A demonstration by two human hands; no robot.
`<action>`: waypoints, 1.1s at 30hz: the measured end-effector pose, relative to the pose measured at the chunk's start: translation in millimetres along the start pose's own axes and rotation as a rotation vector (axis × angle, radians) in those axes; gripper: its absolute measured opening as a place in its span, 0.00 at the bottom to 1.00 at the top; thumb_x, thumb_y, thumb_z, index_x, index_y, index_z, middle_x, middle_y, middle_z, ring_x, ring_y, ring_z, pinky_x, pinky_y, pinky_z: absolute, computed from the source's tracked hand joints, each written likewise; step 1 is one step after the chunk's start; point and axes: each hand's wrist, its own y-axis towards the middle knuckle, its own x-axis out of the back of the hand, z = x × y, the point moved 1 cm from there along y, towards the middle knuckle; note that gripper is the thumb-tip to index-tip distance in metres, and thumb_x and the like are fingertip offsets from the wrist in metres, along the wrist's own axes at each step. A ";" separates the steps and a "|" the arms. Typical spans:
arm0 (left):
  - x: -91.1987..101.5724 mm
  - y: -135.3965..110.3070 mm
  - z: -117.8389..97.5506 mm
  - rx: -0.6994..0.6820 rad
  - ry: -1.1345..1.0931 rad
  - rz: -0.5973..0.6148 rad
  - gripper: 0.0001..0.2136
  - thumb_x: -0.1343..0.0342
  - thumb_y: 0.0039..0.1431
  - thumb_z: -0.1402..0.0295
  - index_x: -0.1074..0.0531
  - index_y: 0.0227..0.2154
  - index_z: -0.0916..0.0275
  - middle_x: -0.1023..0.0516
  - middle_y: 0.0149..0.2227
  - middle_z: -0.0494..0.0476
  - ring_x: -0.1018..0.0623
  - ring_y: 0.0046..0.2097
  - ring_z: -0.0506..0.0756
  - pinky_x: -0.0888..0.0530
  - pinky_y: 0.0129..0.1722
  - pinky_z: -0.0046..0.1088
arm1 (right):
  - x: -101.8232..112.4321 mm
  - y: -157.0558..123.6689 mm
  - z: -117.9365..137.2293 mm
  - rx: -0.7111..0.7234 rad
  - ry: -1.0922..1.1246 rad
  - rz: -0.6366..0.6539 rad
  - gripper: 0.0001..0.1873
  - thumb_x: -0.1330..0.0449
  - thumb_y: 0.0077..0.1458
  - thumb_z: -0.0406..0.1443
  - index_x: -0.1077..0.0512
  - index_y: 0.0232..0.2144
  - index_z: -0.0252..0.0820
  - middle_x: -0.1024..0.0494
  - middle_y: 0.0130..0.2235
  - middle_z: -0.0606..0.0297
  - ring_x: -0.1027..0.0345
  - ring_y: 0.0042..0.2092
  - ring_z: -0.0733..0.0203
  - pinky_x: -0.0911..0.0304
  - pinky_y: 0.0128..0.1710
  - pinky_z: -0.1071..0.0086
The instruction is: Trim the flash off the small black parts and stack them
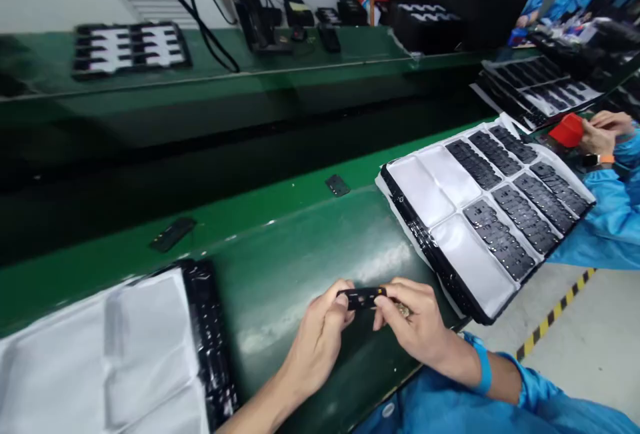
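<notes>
green workbench (280,254), a small black part (363,298) pinched between two bare hands

from where i stand, the left hand (320,331) grips one end of it with thumb and fingers while the right hand (417,317) clasps the other, above the near side of the bench, between two trays. the right tray (473,257), lined in white, carries rows of dark pieces (500,241); the left tray (150,347) shows white lining too. one loose black piece (173,234) lies near the left tray, another black piece (338,185) near the right one. beyond, a co-worker's hands (603,134) hold something red (567,130).
</notes>
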 end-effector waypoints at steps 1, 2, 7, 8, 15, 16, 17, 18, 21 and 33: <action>-0.5 0.2 -1.3 -0.007 0.016 0.003 0.21 0.63 0.75 0.50 0.38 0.30 0.58 0.37 0.26 0.48 0.36 0.28 0.53 0.37 0.30 0.29 | 0.3 -0.9 -0.2 -0.004 0.005 -0.007 0.21 0.45 0.74 0.35 0.25 0.26 0.44 0.20 0.25 0.64 0.28 0.30 0.60 0.33 0.34 0.68; -1.2 0.2 -2.5 -0.012 0.027 0.005 0.22 0.63 0.75 0.50 0.38 0.30 0.58 0.37 0.26 0.48 0.36 0.28 0.53 0.36 0.31 0.29 | 0.6 -2.2 -0.3 -0.005 0.013 -0.013 0.21 0.45 0.74 0.35 0.25 0.26 0.44 0.20 0.24 0.64 0.28 0.30 0.60 0.33 0.35 0.68; -4.0 -0.3 -1.6 -0.011 0.020 0.011 0.20 0.62 0.74 0.52 0.38 0.31 0.58 0.37 0.26 0.48 0.36 0.28 0.52 0.36 0.30 0.29 | 1.9 -5.5 -1.7 0.009 0.038 -0.026 0.19 0.44 0.73 0.33 0.24 0.27 0.43 0.19 0.25 0.65 0.28 0.30 0.60 0.34 0.35 0.68; -4.1 -0.2 -1.0 -0.010 0.009 0.015 0.19 0.61 0.74 0.53 0.38 0.31 0.58 0.37 0.26 0.47 0.36 0.28 0.52 0.36 0.30 0.28 | 2.6 -5.2 -2.0 0.010 0.039 -0.029 0.19 0.44 0.73 0.32 0.24 0.27 0.43 0.19 0.25 0.65 0.28 0.29 0.60 0.34 0.34 0.69; -10.5 -2.4 -5.7 -0.089 0.045 0.077 0.07 0.52 0.69 0.66 0.34 0.34 0.60 0.31 0.30 0.49 0.32 0.31 0.51 0.33 0.34 0.26 | 18.2 -6.1 1.2 -0.061 0.027 -0.105 0.17 0.40 0.71 0.32 0.21 0.28 0.43 0.22 0.26 0.68 0.26 0.26 0.64 0.32 0.30 0.72; -11.9 -2.3 -5.2 -0.084 0.064 0.096 0.06 0.51 0.68 0.68 0.32 0.36 0.61 0.30 0.30 0.49 0.31 0.31 0.51 0.33 0.34 0.26 | 21.3 -6.6 0.2 -0.086 0.024 -0.123 0.17 0.39 0.71 0.33 0.22 0.27 0.43 0.21 0.26 0.68 0.25 0.27 0.64 0.31 0.31 0.73; -13.0 -2.0 -4.0 -0.074 0.079 0.124 0.05 0.49 0.67 0.70 0.29 0.37 0.62 0.28 0.30 0.49 0.31 0.30 0.50 0.33 0.33 0.25 | 24.2 -6.9 -1.4 -0.107 0.019 -0.152 0.16 0.38 0.71 0.33 0.21 0.28 0.43 0.21 0.27 0.68 0.25 0.27 0.64 0.31 0.30 0.73; -13.5 -1.6 -2.8 -0.068 0.090 0.159 0.06 0.49 0.66 0.71 0.27 0.39 0.62 0.27 0.29 0.49 0.30 0.30 0.50 0.33 0.33 0.25 | 26.5 -7.1 -3.2 -0.123 0.015 -0.177 0.15 0.38 0.71 0.34 0.21 0.28 0.44 0.20 0.27 0.68 0.24 0.27 0.64 0.30 0.30 0.73; -10.3 -1.3 -2.0 -0.109 0.121 0.293 0.09 0.48 0.69 0.72 0.21 0.40 0.63 0.21 0.30 0.52 0.24 0.32 0.51 0.30 0.35 0.25 | 29.7 -6.5 -7.0 -0.161 0.045 -0.203 0.11 0.36 0.70 0.35 0.20 0.32 0.44 0.20 0.27 0.69 0.24 0.27 0.64 0.29 0.30 0.74; 5.0 12.4 -28.6 -0.094 -0.272 -0.011 0.08 0.41 0.69 0.64 0.23 0.41 0.65 0.22 0.41 0.58 0.23 0.38 0.51 0.27 0.38 0.27 | 18.1 -4.7 -3.5 -0.108 0.065 -0.168 0.07 0.35 0.69 0.33 0.18 0.36 0.44 0.18 0.27 0.68 0.23 0.27 0.64 0.26 0.29 0.74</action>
